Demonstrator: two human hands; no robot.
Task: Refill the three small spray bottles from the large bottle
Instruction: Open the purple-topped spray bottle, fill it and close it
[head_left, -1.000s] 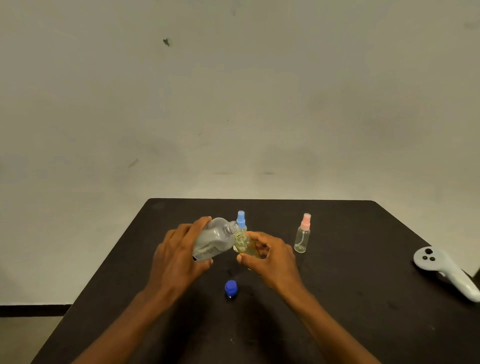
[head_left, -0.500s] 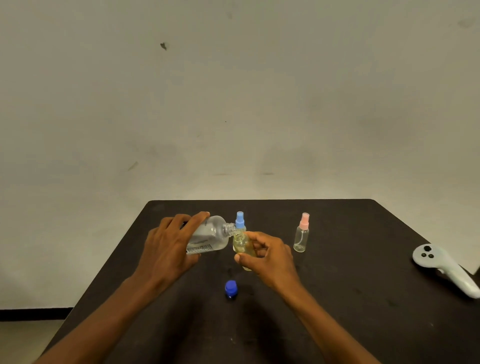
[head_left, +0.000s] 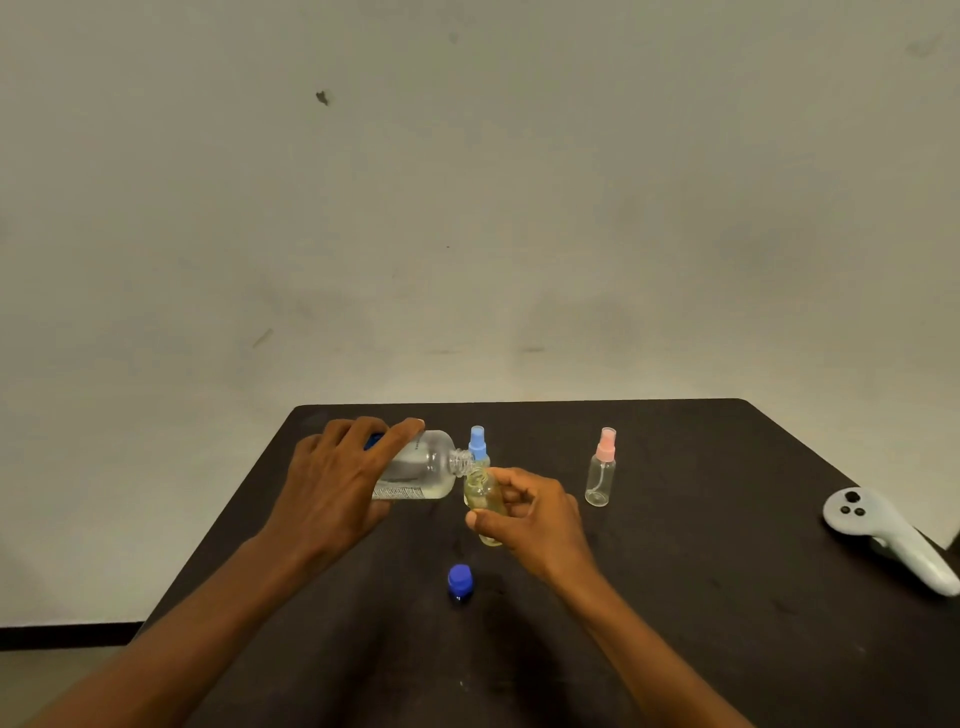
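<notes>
Presently the left hand (head_left: 332, 488) is wrapped round the body of the large bottle (head_left: 421, 470), which lies tipped nearly flat, its open threaded neck pointing toward the right hand (head_left: 530, 514). The right hand pinches the small bottle (head_left: 483, 499) between thumb and fingers, upright or close to it, mouth just under the large bottle's neck. It holds yellowish liquid; the level cannot be judged exactly, and no stream is discernible.

Handling, as judged:
- Large bottle: clear, smooth plastic, part full, liquid pooled along the lower side. Moderate weight, shifting as it tilts. A full wrap round the body, as now, suits it; the neck should stay free.
- Small bottle: light, narrow-mouthed, easily knocked or overfilled. Best held at mid-body, fingers below the rim, so spills miss the grip. A wet wall would be slippery.

Other items: the blue sprayer (head_left: 478, 444) stands just beyond the right hand's fingertips, the pink sprayer (head_left: 601, 473) further out on that hand's outer side, looking near empty. A blue cap (head_left: 460, 582) lies on the table (head_left: 727, 649) between the forearms, nearer the person. A white controller (head_left: 883, 535) rests well outside the right hand.

Markings: a printed strip runs along the large bottle's underside, too small to read; a blue patch shows beneath the left fingers. No brand legible anywhere
</notes>
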